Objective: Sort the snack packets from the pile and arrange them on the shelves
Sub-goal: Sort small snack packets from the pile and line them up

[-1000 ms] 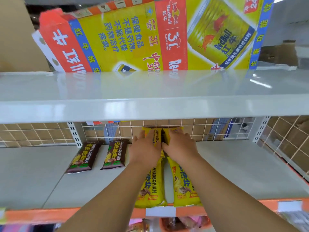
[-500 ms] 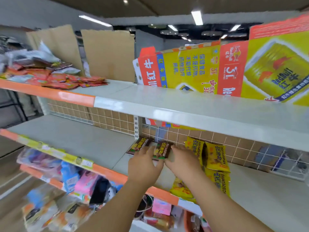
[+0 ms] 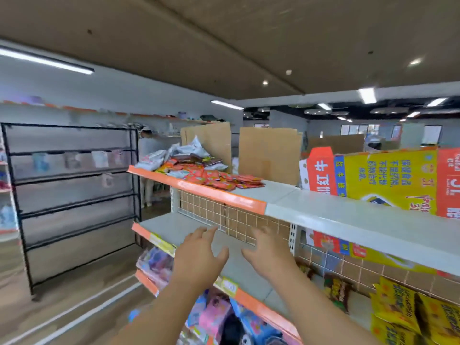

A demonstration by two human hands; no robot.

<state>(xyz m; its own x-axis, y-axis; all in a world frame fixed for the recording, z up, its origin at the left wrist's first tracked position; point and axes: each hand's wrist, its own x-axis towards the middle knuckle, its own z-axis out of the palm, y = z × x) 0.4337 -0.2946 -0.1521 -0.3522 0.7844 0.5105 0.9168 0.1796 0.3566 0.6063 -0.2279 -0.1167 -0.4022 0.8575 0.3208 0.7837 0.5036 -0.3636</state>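
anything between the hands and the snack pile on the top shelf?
Head view: no packets. Only the bare middle shelf, the wire grid panel and the top shelf's orange edge strip separate the left hand and right hand from the pile.

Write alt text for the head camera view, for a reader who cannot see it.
The left hand and right hand, both empty with fingers spread, are held out over the middle shelf. A pile of snack packets lies on the top shelf to the left; yellow packets and brown packets lie on the middle shelf at right.
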